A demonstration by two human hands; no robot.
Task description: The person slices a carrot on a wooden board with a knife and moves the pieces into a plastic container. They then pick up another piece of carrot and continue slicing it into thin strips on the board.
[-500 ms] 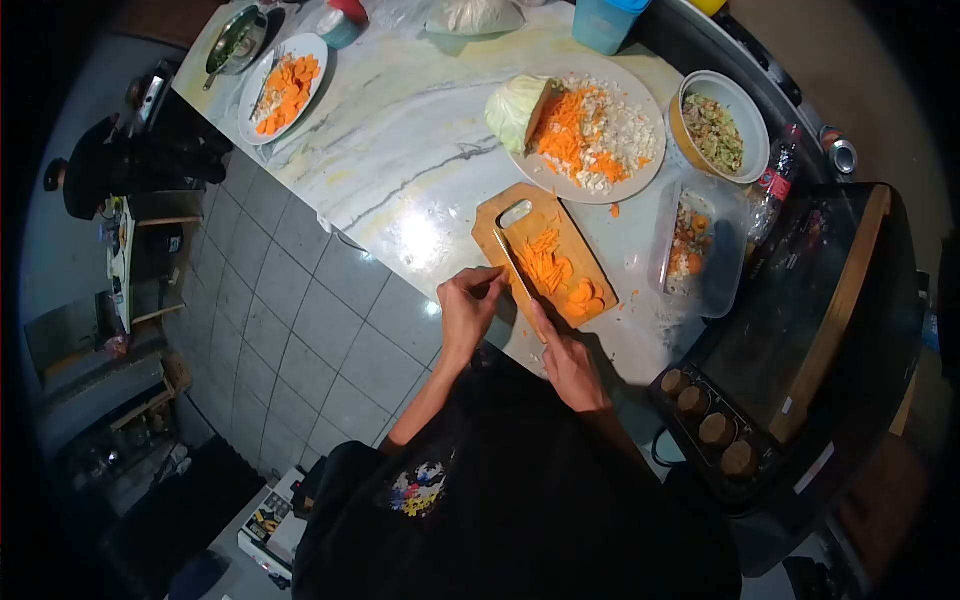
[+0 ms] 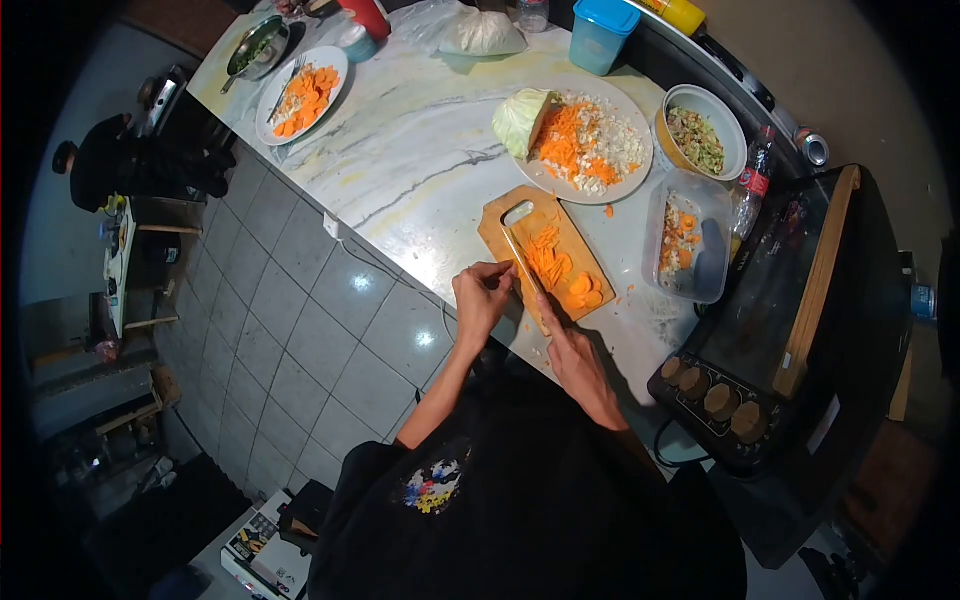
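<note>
My right hand (image 2: pixel 578 368) is wrapped round the handle of a knife (image 2: pixel 522 258), its blade lying lengthwise over the left side of a wooden cutting board (image 2: pixel 500 212). Beside the blade, my left hand (image 2: pixel 481 305) has its fingertips pinched together at the board's left edge; whatever they hold is too small to make out. Thin carrot strips (image 2: pixel 546 258) are piled on the board to the right of the knife. Several round carrot slices (image 2: pixel 585 292) lie at the board's near right end.
Behind the board stands a plate (image 2: pixel 628 188) with a cabbage piece (image 2: pixel 520 120), shredded carrot and chopped white bits. To the right are a clear plastic tub (image 2: pixel 655 275), a bowl (image 2: pixel 735 120), a bottle (image 2: pixel 752 185) and a black stove (image 2: pixel 770 300). Another person (image 2: pixel 120 160) stands far left.
The view has shifted slightly, so the table items sit a little differently in the frame. Both hands and the knife keep nearly the same place over the board.
</note>
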